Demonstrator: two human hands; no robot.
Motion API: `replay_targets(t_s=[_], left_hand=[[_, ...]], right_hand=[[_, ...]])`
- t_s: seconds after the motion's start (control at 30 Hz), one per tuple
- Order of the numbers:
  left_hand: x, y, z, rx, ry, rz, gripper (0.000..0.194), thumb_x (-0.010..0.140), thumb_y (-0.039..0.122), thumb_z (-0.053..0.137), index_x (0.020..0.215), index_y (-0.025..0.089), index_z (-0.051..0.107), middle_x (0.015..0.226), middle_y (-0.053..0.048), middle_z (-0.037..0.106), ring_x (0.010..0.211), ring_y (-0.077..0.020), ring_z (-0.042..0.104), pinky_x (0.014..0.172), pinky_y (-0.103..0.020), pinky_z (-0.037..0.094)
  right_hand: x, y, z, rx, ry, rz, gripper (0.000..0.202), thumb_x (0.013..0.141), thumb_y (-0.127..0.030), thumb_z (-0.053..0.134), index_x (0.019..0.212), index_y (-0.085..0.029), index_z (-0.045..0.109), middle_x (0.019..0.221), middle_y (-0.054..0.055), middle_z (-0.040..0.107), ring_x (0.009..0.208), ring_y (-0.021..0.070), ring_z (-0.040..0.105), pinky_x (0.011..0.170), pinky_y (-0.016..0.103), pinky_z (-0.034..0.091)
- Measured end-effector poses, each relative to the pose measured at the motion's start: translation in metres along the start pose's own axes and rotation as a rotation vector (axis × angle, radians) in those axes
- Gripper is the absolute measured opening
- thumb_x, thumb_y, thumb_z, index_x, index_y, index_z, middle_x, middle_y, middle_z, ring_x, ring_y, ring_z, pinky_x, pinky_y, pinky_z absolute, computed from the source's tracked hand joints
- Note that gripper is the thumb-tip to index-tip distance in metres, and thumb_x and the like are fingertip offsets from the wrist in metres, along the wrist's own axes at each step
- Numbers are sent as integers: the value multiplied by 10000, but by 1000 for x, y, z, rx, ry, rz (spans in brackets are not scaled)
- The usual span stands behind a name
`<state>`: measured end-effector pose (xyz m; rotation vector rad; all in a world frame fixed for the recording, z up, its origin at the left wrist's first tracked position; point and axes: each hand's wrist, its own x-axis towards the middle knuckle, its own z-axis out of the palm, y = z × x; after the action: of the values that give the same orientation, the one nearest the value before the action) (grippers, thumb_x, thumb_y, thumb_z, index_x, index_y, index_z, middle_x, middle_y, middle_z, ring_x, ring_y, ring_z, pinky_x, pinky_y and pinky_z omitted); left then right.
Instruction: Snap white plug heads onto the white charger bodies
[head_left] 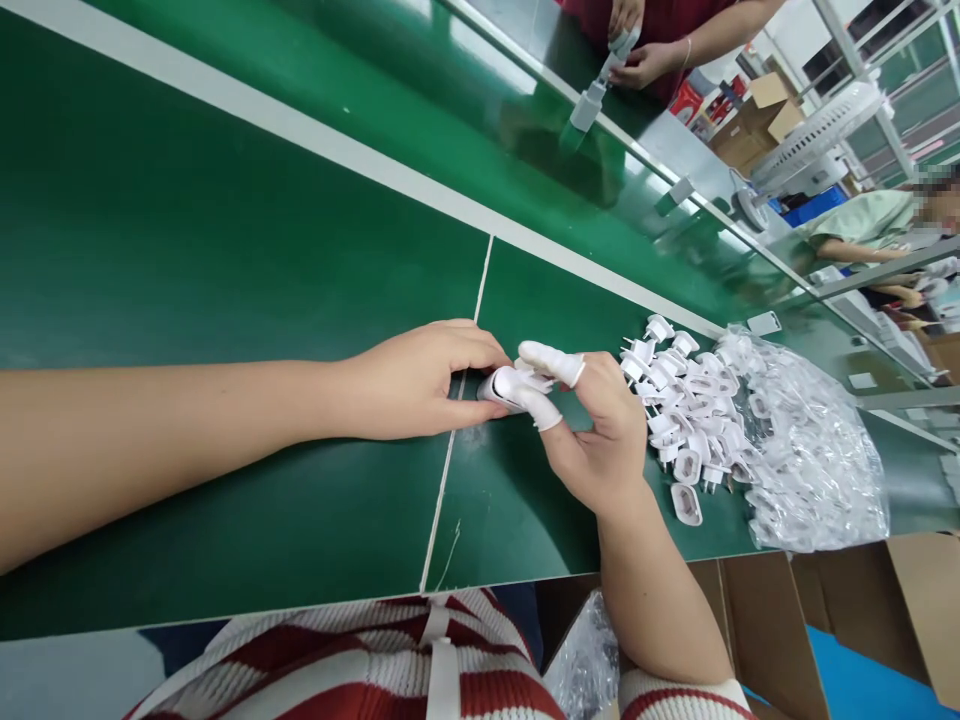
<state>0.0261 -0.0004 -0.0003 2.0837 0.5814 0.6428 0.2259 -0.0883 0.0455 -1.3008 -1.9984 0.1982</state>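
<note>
Near the middle of the green table, my left hand [442,380] has its fingers and thumb around a small white plastic piece [502,390]. From the right, my right hand [592,420] reaches over the same piece, its thumb and index finger in white finger covers. The thumb cover touches the piece; whether something small sits between those fingertips is too hidden to tell. A pile of white plug parts [694,400] lies to the right of my right hand, some with pins showing.
A clear plastic bag [817,450] of white parts lies beyond the pile. Open cardboard boxes [772,620] stand below the table's right edge. Across the glossy green strip, another person's hands [645,62] hold a white piece. A white fan [817,140] stands at the upper right.
</note>
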Motion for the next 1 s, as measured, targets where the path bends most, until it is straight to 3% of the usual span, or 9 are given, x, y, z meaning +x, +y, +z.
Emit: replay_targets(t_s=[0.1, 0.23, 0.37, 0.5, 0.6, 0.73, 0.9, 1.0], left_hand=[[0, -1, 0, -14, 6, 0, 277, 911, 477, 668, 1024, 244, 767, 1039, -30, 746, 998, -237, 640, 863, -344, 503], [0, -1, 1, -16, 4, 13, 279, 910, 484, 673, 1012, 241, 766, 1009, -28, 747, 970, -230, 644, 861, -344, 500], [0, -2, 1, -7, 2, 23, 301, 916, 505, 667, 1020, 239, 763, 997, -32, 748, 952, -229, 645, 861, -348, 499], [0, -3, 1, -8, 4, 18, 313, 913, 503, 666, 1049, 239, 765, 1023, -36, 753, 978, -235, 646, 877, -353, 506], [0, -2, 0, -11, -2, -2, 322, 904, 513, 649, 1047, 250, 768, 1044, -37, 755, 1002, -245, 645, 901, -365, 510], [-1, 0, 0, -4, -2, -29, 324, 898, 524, 634, 1023, 254, 762, 1045, -36, 751, 1017, -254, 640, 896, -372, 511], [-1, 2, 1, 0, 21, -29, 321, 898, 525, 650, 1003, 240, 754, 1022, -34, 753, 1000, -251, 638, 887, -371, 502], [-1, 2, 2, 2, 18, -46, 337, 892, 534, 649, 1011, 238, 757, 1029, -44, 751, 1011, -259, 639, 893, -373, 508]], right_hand=[[-2, 2, 4, 11, -19, 29, 417, 971, -212, 679, 1372, -311, 629, 1124, 39, 778, 987, 211, 725, 902, 386, 595], [-5, 1, 9, -66, 45, -12, 344, 970, -203, 674, 1301, -301, 667, 1080, 47, 784, 943, 218, 736, 820, 378, 607], [-5, 1, 11, -122, 94, -124, 407, 949, -147, 681, 1314, -319, 632, 1081, 42, 797, 919, 217, 733, 801, 378, 594], [-6, 0, 11, -181, 89, -155, 389, 925, -120, 684, 1264, -301, 627, 1005, 33, 797, 864, 215, 721, 766, 358, 578], [-6, -6, 10, -294, 68, -127, 290, 919, -125, 649, 1158, -288, 641, 875, 10, 763, 772, 211, 692, 892, 398, 584], [0, -16, 7, -389, 21, -59, 236, 878, -83, 575, 1002, -272, 642, 777, -16, 697, 702, 188, 646, 1125, 461, 487], [9, -18, 2, -380, -82, -37, 219, 850, -84, 557, 937, -265, 646, 769, -29, 692, 716, 182, 662, 1217, 483, 395], [4, -14, 5, -368, -44, -9, 205, 870, -117, 583, 963, -278, 670, 817, -32, 730, 722, 183, 675, 1246, 525, 346]])
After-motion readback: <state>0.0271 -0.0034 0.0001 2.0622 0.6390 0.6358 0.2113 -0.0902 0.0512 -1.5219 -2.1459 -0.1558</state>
